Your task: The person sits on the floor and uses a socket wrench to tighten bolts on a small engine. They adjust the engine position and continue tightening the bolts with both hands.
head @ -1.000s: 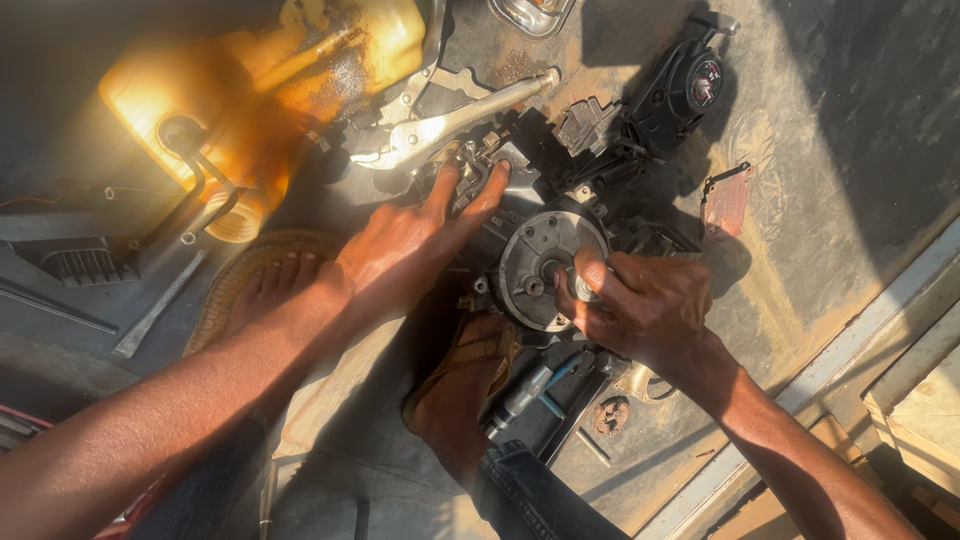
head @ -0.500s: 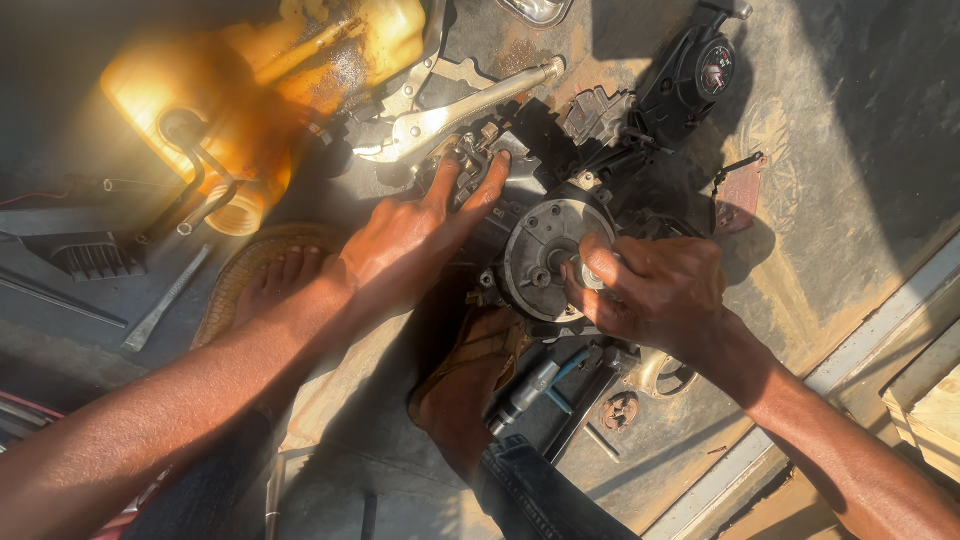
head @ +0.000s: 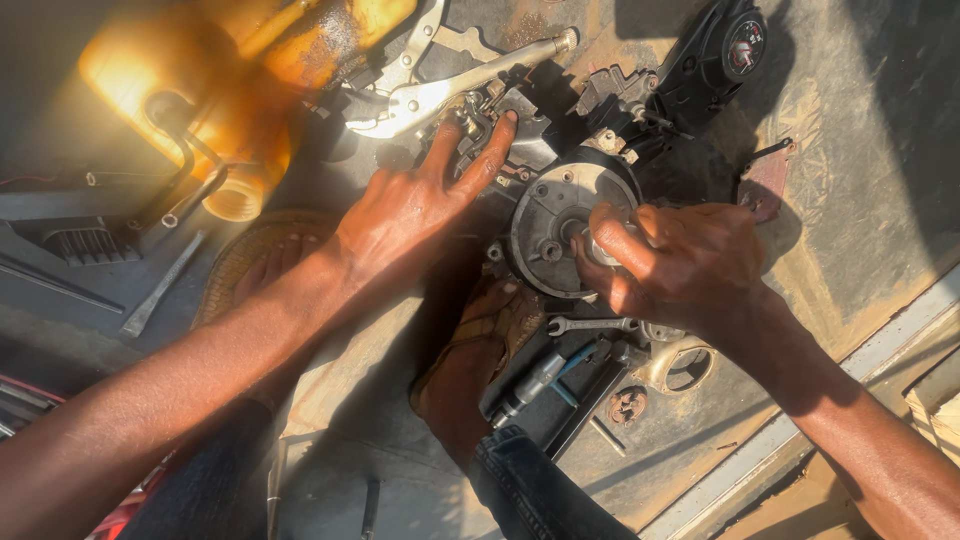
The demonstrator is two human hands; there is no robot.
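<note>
Round metal engine disc point(head: 556, 228) at frame centre, directly at 9 o'clock of right hand point(head: 685, 262) and at 3 o'clock of left hand point(head: 405, 212). Right hand closed, fingers curled and pinched on small part at disc hub; part itself hidden. Left hand open, palm down, fingers spread flat toward 1 o'clock on engine block point(head: 520, 110). Locking pliers point(head: 450, 85) at 12 o'clock of left hand. Small wrench point(head: 590, 325) at 6 o'clock of disc, beside sandalled foot point(head: 480, 350).
</note>
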